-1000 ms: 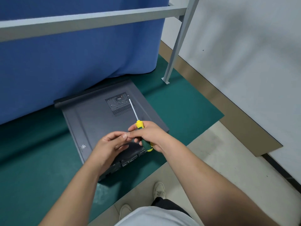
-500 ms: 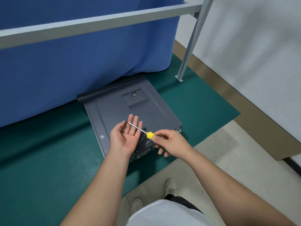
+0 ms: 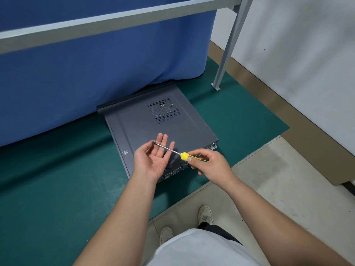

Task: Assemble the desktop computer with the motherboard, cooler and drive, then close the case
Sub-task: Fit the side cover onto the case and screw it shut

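Head view, looking down: a closed grey computer case [image 3: 153, 129] lies flat on a green mat [image 3: 57, 189] on the floor, its far end just beside a hanging blue curtain [image 3: 96, 64] that covers whatever lies behind. A grey metal frame [image 3: 115, 20] crosses overhead, and its leg [image 3: 226, 54] is bolted down well to the right of the case, near a white wall [image 3: 297, 54].

Above the case's near end, the right hand [image 3: 211, 166] grips the yellow-and-green handle of a screwdriver [image 3: 183, 156]; its shaft lies across the fingers of the left hand [image 3: 153, 160], which is held palm up with fingers straight. A tiny object sits at the tip by the left fingers, too small to identify.

Both hands hide part of the case's rear panel, whose ports are hard to make out. Two pale shoes [image 3: 205, 215] stand on the tiled floor [image 3: 269, 189] beyond the mat's edge, with bare mat at the case's left.
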Tool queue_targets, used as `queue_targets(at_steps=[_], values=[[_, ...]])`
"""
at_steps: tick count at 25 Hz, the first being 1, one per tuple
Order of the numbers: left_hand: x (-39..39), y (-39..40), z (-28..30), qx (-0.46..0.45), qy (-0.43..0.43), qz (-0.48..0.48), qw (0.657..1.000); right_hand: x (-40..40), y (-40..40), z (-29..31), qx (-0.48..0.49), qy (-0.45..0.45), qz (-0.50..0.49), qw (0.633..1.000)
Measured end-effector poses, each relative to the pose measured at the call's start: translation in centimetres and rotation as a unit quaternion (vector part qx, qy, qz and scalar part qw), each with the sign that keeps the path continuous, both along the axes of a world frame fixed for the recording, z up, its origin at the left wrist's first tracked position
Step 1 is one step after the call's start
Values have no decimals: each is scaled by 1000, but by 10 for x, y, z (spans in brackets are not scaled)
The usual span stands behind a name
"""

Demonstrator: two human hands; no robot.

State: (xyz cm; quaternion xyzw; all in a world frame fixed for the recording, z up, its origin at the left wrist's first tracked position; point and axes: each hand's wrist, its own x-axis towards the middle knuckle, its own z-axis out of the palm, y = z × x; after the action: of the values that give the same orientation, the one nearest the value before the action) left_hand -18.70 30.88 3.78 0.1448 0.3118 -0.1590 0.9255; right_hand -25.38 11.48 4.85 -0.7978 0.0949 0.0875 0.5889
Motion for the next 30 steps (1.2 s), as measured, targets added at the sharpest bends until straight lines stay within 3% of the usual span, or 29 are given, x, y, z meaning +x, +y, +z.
queue_targets(at_steps=[11, 15, 19, 21, 23, 26, 30], values=[[-9, 9, -1, 40, -15, -25, 999, -9, 6, 4, -35, 5, -2, 999], [-12, 9, 1, 117, -15, -52, 992, -15, 11, 3, -166, -55, -4, 985], [-14, 9, 5, 168, -7, -76, 983, -19, 21, 4, -342, -79, 62, 934], [-17, 12, 6, 169, -8, -89, 981, -20, 22, 3, -283, -9, 81, 956], [-22, 16, 6, 174, -10, -108, 979, -25, 26, -1, -154, 71, 82, 982], [-33, 17, 2, 192, -20, -135, 972, -37, 32, -10, -29, 143, 60, 987], [-52, 22, -1, 269, -40, -190, 943, -57, 35, -20, 76, 169, 22, 982]])
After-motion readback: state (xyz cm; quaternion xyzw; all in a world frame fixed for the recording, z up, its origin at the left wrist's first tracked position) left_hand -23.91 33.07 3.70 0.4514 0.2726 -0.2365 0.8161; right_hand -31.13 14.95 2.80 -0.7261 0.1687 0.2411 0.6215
